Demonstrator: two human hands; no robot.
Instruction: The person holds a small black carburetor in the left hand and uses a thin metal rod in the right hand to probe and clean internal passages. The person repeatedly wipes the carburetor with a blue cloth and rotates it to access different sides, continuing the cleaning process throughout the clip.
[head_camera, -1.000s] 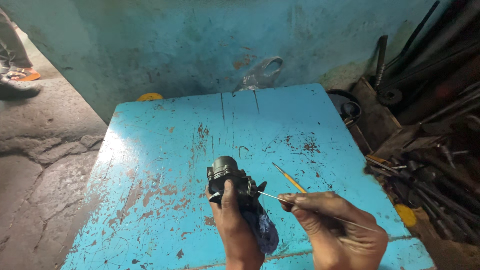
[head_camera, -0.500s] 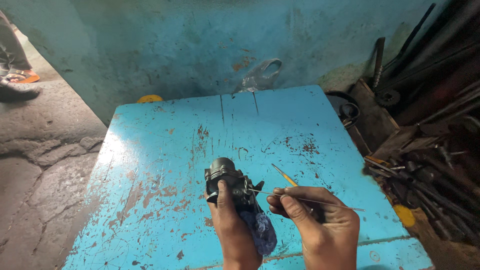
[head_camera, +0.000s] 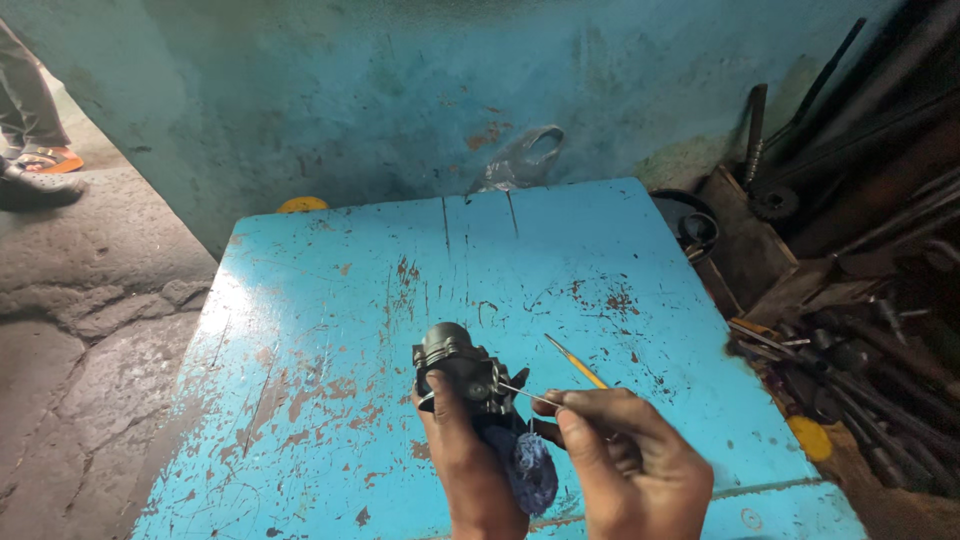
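Note:
My left hand (head_camera: 465, 465) grips a dark grey metal carburettor-like part (head_camera: 458, 366) over the worn blue table (head_camera: 330, 300), with a blue rag (head_camera: 528, 470) bunched under it against my palm. My right hand (head_camera: 625, 465) pinches a thin wire or needle (head_camera: 525, 395) whose tip touches the side of the part. A thin yellow-handled tool (head_camera: 577, 363) also sticks out from the right hand, pointing up and left.
A pile of dark metal rods, tools and scrap (head_camera: 860, 300) lies right of the table. A crumpled plastic bag (head_camera: 520, 160) hangs at the blue wall behind. A person's feet (head_camera: 35, 170) stand at far left on the stone floor. A yellow lid (head_camera: 300, 204) peeks behind the table.
My right hand has moved left toward the part, bringing the thin wire's tip up to its side. The left hand has kept the part nearly still.

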